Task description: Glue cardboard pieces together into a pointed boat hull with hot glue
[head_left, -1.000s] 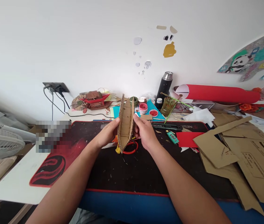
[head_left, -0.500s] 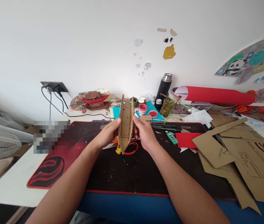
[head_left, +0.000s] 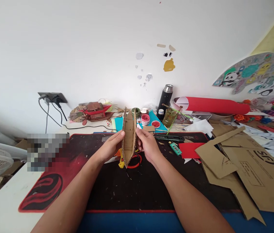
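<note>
Above the black mat [head_left: 146, 194], one cardboard boat [head_left: 129, 139] is staying suspended between the left hand [head_left: 110, 147] and the right hand [head_left: 149, 144]; compared with half a second earlier, the grip is remaining alike while the whole scene is sitting lower in view. Left thumb and fingers are clamping one side wall, right thumb and fingers the other; some fingertips are being hidden. Behind, one black flask [head_left: 165, 98] is standing and one red roll [head_left: 214, 105] is lying.
</note>
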The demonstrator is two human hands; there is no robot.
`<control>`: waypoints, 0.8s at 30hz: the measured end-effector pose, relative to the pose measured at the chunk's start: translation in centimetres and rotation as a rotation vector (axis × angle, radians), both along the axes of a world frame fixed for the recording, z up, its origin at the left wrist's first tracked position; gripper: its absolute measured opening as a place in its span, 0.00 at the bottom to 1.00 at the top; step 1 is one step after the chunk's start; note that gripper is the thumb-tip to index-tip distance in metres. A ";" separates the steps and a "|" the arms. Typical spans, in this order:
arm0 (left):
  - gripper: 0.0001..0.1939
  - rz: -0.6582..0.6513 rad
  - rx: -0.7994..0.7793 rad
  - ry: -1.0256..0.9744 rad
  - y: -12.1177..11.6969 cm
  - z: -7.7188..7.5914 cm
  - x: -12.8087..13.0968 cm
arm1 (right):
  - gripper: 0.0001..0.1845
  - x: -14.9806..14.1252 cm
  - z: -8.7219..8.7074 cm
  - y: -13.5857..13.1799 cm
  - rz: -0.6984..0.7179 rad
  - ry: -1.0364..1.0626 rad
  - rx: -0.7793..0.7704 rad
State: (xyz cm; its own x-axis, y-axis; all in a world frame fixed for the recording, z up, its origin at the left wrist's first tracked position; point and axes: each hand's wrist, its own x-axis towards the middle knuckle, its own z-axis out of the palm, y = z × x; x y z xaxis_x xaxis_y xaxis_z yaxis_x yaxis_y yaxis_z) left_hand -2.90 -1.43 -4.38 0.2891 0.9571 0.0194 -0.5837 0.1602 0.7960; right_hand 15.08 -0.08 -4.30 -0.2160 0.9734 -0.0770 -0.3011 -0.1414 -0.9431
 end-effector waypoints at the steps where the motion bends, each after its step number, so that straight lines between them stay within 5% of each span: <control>1: 0.13 -0.031 -0.002 0.036 0.0 0.1 0.0 | 0.35 0.0 0.0 0.0 -0.002 -0.004 0.002; 11: 0.22 -0.069 0.068 0.237 0.0 0.0 -0.4 | 0.36 -0.1 0.5 -0.2 -0.012 0.015 -0.014; 24: 0.23 -0.090 0.061 0.215 0.0 0.0 -0.5 | 0.34 -0.2 0.3 -0.2 -0.020 0.014 -0.002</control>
